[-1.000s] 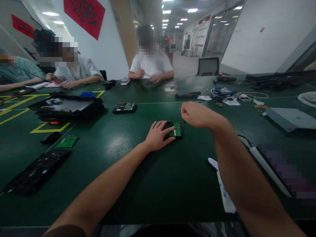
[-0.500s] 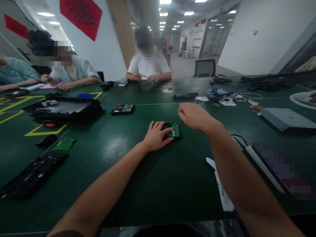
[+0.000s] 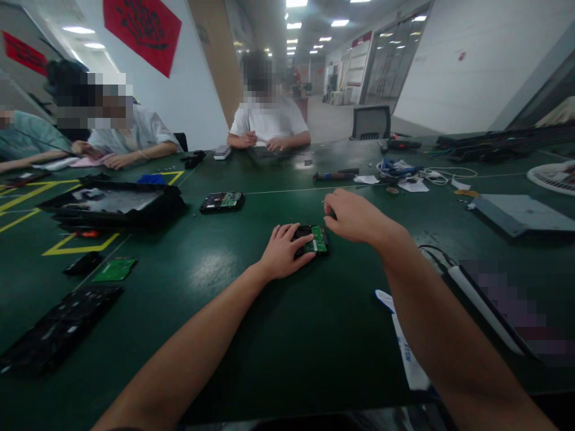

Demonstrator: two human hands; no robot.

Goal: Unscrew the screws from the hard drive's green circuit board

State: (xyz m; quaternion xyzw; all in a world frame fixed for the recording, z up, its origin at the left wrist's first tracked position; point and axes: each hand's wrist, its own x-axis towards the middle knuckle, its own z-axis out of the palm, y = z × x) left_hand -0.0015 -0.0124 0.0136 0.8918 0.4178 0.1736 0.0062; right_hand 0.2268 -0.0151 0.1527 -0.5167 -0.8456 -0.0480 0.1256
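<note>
On the green table in front of me lies a hard drive (image 3: pixel 319 240), its green circuit board facing up. My left hand (image 3: pixel 284 250) grips it from the left, with a finger across the board and the thumb along the near edge. That hand covers the drive's left part. Just to the right, raised and apart from the drive, is my right hand (image 3: pixel 350 214). Its fingers are curled together, and whatever may be between the fingertips is hidden or too small to name.
Another hard drive (image 3: pixel 221 202) lies farther left. Black trays (image 3: pixel 112 206), a green circuit board (image 3: pixel 114 269) and a black panel (image 3: pixel 60 326) are on the left. A screwdriver-like tool (image 3: pixel 335 176), cables (image 3: pixel 442 176) and a grey metal box (image 3: pixel 523 214) lie right. People sit across the table.
The view has shifted slightly. My right hand's fingers have turned and curl a little differently beside the drive. My left hand stays on the hard drive.
</note>
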